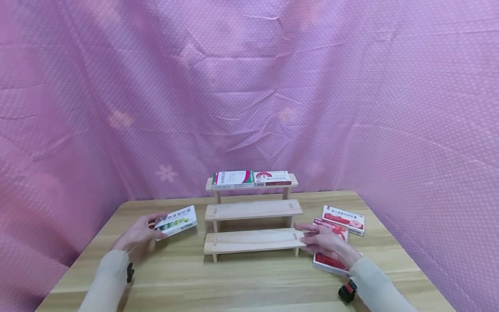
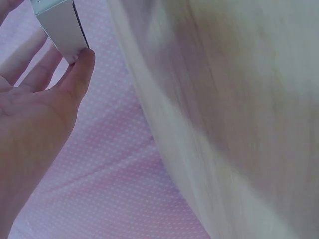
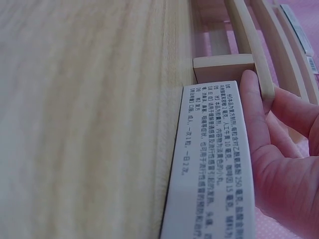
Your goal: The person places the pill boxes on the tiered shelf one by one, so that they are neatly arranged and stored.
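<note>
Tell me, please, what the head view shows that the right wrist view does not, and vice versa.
Only the head view: the left grip pinching a white-and-green rectangular cardboard box.
Only the right wrist view: legible dark print on the white side of another rectangular cardboard box.
Both: the right grip holding the pale wooden three-tier stand by its lowest shelf's right end.

White med. box [image 1: 176, 224] w/ green band & dark lettering, printed face up and angled, is pinched by L hand [image 1: 138, 232], left of a pale three-step wood stand [image 1: 253, 242]. Stand is upright on its legs, bottom step's rt. end gripped by R hand [image 1: 326, 242].
</note>
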### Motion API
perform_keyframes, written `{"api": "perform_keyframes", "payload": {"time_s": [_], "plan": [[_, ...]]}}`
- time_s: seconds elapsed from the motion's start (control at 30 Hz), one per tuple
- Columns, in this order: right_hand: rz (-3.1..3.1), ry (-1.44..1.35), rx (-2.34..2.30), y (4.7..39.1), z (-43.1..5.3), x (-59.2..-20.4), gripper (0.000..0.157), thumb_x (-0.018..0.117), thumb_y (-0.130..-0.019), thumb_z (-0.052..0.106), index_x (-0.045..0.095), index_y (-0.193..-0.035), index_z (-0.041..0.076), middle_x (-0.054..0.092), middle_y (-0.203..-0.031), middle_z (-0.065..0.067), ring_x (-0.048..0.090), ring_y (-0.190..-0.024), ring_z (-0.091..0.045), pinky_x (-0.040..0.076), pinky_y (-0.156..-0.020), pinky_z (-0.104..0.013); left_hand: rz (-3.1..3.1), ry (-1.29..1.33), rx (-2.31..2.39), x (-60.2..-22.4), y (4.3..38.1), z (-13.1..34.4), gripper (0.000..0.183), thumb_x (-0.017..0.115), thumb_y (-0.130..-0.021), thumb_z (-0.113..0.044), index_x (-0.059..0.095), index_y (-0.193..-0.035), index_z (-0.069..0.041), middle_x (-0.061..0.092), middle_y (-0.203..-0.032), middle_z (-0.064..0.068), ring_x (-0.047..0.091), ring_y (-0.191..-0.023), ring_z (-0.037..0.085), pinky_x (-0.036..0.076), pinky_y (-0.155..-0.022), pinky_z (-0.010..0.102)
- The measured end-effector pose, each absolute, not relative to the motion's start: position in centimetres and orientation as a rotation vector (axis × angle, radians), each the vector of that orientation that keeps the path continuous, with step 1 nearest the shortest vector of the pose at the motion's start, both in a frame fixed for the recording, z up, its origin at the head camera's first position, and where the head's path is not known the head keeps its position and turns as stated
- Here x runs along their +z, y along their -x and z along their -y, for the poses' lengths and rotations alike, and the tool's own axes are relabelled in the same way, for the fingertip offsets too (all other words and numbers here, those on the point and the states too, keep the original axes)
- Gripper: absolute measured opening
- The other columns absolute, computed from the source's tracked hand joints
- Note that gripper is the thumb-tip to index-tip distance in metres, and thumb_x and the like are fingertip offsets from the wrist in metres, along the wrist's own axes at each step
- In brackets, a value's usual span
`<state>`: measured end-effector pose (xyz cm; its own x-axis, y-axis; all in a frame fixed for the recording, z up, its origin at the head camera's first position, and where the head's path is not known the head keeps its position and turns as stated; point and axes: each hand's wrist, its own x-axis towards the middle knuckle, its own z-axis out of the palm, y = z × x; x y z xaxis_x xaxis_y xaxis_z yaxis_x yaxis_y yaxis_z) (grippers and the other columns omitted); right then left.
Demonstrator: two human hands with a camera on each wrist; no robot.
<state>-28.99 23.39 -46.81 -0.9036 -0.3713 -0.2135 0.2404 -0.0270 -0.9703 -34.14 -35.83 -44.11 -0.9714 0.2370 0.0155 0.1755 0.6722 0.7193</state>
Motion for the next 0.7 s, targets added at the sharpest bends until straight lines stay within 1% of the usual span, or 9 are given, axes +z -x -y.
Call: {"api": "perform_keyframes", "payload": {"time_s": [0.17, 0.33, 0.43, 0.57, 0.67, 0.7], "plan": [[-1.841, 0.135, -1.984, 28.9, -23.2, -46.9, 0.061, 0.061, -0.092, 0.001, 0.036, -0.148, -0.003, 0.059, -0.112, -0.014, 0.067, -0.100, -0.021, 0.057, -0.094, -0.039, -2.791, -0.341, 1.218, -43.8, 33.1, 35.9, 0.083, 0.081, -0.075, -0.025, 0.043, -0.146, -0.006, 0.055, -0.132, 0.020, 0.055, -0.113, 0.031, 0.045, -0.090, 0.029], [-1.852, 0.123, -1.975, 29.0, -23.2, -46.7, 0.060, 0.061, -0.092, 0.001, 0.037, -0.147, -0.002, 0.057, -0.112, -0.013, 0.067, -0.099, -0.020, 0.056, -0.096, -0.040, -2.772, -0.345, 1.249, -43.2, 32.6, 35.8, 0.084, 0.081, -0.076, -0.025, 0.041, -0.146, -0.004, 0.054, -0.133, 0.022, 0.056, -0.114, 0.032, 0.050, -0.089, 0.029], [-1.852, 0.123, -1.976, 29.0, -23.3, -46.6, 0.059, 0.061, -0.093, 0.001, 0.038, -0.147, -0.002, 0.057, -0.111, -0.013, 0.067, -0.099, -0.020, 0.056, -0.096, -0.040, -2.781, -0.355, 1.241, -42.7, 32.3, 35.5, 0.084, 0.081, -0.076, -0.026, 0.041, -0.147, -0.005, 0.055, -0.132, 0.022, 0.056, -0.113, 0.032, 0.051, -0.088, 0.029], [-1.846, 0.124, -1.979, 28.9, -23.4, -46.6, 0.059, 0.060, -0.093, 0.001, 0.037, -0.147, -0.003, 0.057, -0.108, -0.012, 0.067, -0.097, -0.020, 0.056, -0.096, -0.040, -2.771, -0.401, 1.274, -41.9, 32.1, 35.1, 0.084, 0.081, -0.077, -0.023, 0.040, -0.147, -0.003, 0.055, -0.132, 0.023, 0.056, -0.113, 0.032, 0.051, -0.087, 0.027], [-1.847, 0.119, -1.981, 28.8, -23.4, -46.7, 0.059, 0.060, -0.093, 0.000, 0.037, -0.147, -0.003, 0.056, -0.107, -0.011, 0.067, -0.097, -0.019, 0.056, -0.096, -0.040, -2.722, -0.444, 1.341, -41.6, 31.9, 34.9, 0.083, 0.080, -0.078, -0.019, 0.039, -0.147, 0.000, 0.051, -0.135, 0.026, 0.055, -0.115, 0.034, 0.053, -0.087, 0.025], [-1.848, 0.118, -1.982, 28.8, -23.4, -46.7, 0.059, 0.060, -0.093, 0.000, 0.037, -0.147, -0.003, 0.056, -0.107, -0.011, 0.067, -0.097, -0.019, 0.056, -0.096, -0.040, -2.709, -0.443, 1.358, -41.5, 31.9, 34.9, 0.082, 0.080, -0.078, -0.019, 0.039, -0.147, -0.001, 0.051, -0.136, 0.026, 0.055, -0.115, 0.034, 0.053, -0.087, 0.024]]}}
